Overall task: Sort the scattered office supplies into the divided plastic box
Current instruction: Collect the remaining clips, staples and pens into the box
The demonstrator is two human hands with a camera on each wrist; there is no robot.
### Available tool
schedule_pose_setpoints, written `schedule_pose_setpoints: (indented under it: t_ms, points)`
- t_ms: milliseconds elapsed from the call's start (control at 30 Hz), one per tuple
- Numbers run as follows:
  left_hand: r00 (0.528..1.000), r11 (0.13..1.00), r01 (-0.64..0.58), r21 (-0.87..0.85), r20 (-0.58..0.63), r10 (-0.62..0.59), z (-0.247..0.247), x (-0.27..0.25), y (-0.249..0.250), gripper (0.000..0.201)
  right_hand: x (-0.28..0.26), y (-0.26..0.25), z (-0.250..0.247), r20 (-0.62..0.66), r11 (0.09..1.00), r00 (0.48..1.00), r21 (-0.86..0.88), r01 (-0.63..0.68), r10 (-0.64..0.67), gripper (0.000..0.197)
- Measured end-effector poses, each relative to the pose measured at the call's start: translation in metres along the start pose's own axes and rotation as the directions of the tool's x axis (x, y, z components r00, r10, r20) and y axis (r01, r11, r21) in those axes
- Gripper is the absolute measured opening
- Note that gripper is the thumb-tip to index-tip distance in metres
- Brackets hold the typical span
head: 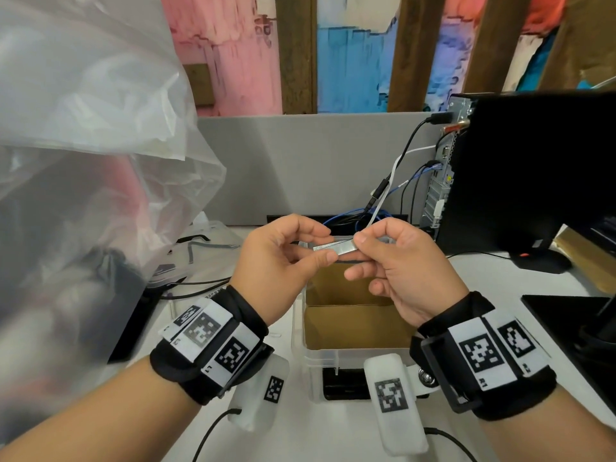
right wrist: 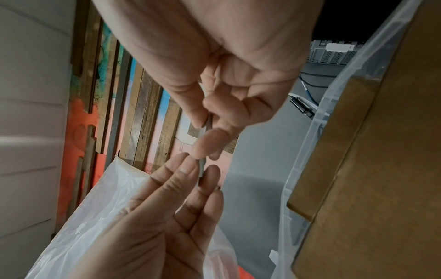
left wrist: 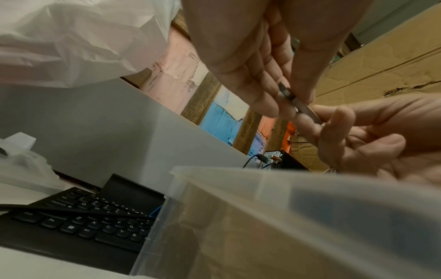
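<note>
Plastic sheeting, clear and crumpled, fills the left edge of the desk, with a black keyboard lying under its lower fold, just left of the box. Next comes the left hand, raised above the desk's middle; its grip is clamped on the left end of a strip of staples, thumb below and forefinger above, the other fingers loosely bent behind. The silvery strip lies roughly level between both hands, held in the air over the far half of the divided plastic box. That box is translucent, stands at the middle of the desk near its front edge, and has brown cardboard dividers splitting it into compartments; those in view show only cardboard. The right hand meets the strip from the other side: its grip is pinched on the right end, thumb and forefinger closed on the metal, middle finger stretched out underneath and the last two fingers curled toward the palm. In the right wrist view the strip runs edge-on between the fingertips of both hands. Behind the hands, blue, black and white cables trail along the desk's back edge to a black computer case at the back right corner.
</note>
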State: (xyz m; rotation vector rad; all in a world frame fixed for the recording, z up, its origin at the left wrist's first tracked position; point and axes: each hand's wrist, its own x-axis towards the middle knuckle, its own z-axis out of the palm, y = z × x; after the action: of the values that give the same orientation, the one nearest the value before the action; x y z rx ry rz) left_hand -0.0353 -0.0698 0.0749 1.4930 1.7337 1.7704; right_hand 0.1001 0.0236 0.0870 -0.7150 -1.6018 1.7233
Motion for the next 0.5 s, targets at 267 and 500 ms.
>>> schedule_pose_setpoints:
  t_ms: [267,500]
  points:
    - [0.996,0.995,0.091,0.029,0.025,-0.091,0.0044,0.0014,-0.0057,0.011,0.0010,0.0047,-0.0028,-0.044,0.991,0.996,-0.106,0.078,-0.083,0.008]
    - [0.982,0.985,0.173,0.026,0.070,-0.174,0.0053,0.0032,-0.0102,0.016,0.0017,0.0011,-0.0087,-0.008,0.928,0.989,-0.348,0.136,-0.148,0.014]
